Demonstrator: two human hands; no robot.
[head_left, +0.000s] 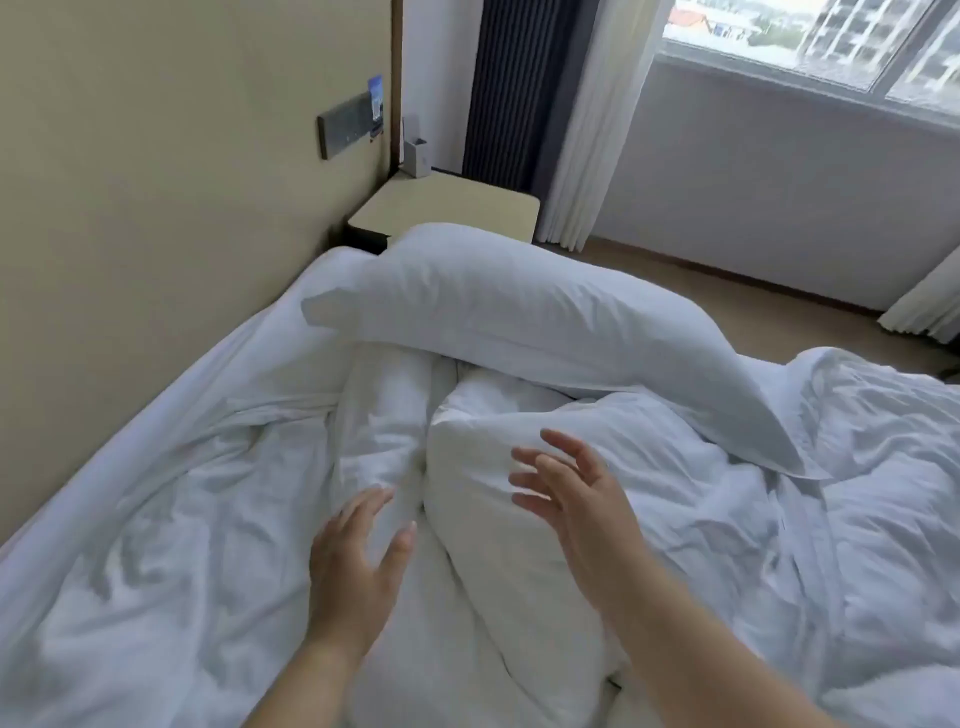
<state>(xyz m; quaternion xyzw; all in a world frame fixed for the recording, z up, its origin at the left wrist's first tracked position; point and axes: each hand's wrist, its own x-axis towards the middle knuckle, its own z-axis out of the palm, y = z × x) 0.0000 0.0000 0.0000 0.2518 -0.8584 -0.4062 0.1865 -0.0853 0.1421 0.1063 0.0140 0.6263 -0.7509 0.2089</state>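
Bedroom w/ beige wall on left, window top right, nightstand in far corner. Bed is covered in rumpled white duvet. Near pillow lies mid-bed betw. both hands. Left hand is just left of it, fingers spread & straight, holding nothing; can't tell if touching. Right hand is over its right side, fingers spread, empty. Far pillow lies across behind it, twd nightstand.

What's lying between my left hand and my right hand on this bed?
In the head view, a plump white fabric pillow lies between the left hand and the right hand, on the crumpled white duvet.
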